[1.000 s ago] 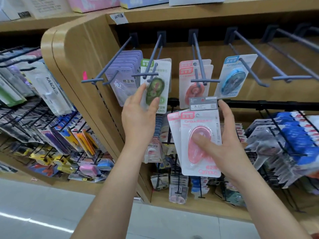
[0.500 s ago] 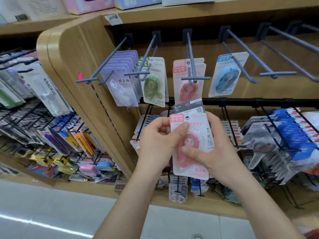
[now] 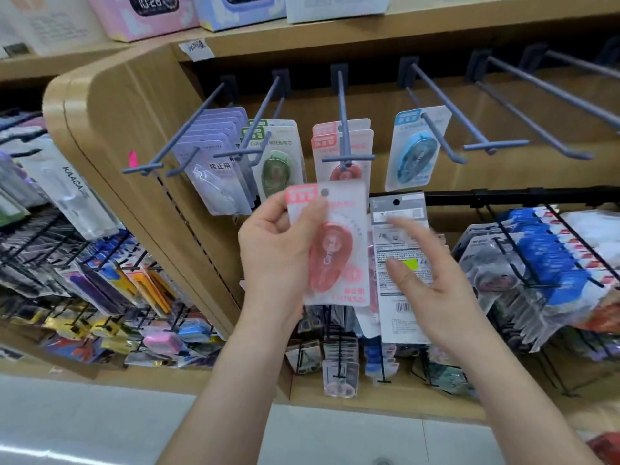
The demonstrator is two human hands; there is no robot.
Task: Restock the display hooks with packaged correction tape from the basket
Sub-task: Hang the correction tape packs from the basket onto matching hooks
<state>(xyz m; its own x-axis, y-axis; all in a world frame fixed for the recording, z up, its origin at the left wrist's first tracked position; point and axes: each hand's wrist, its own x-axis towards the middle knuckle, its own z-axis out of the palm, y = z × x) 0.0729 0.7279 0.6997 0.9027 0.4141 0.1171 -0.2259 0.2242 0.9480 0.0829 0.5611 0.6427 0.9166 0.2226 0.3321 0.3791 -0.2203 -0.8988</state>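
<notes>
"Two hands at the rack: what could be read?"

"'10:28' on a pink box (image 3: 147,11) on the top shelf (image 3: 436,31), 'KAACA' on a white pack (image 3: 72,193) to the left, and '修正带' on the purple packs (image 3: 214,169) at the left end of the upper row. The same three characters sat at the foot of the pink pack (image 3: 339,256), above a blurred word."

"Which way did that pack point?"

"It stood upright, long axis vertical, printed face to the camera, hang hole on top. It was off the rack, just below the tip of the hook (image 3: 342,105) that carried two more pink packs (image 3: 355,142), between the green packs (image 3: 278,162) and the blue pack (image 3: 414,152)."

"And the hands?"

"The left hand (image 3: 268,246) was raised, its thumb pressed on the pack's upper left and the fingers behind it, pinching it. The right hand (image 3: 436,290) gripped a grey pack (image 3: 392,209) just beside, turned back-out with the barcode low and the thumb laid across the card. Its fingers were blurred."
</notes>
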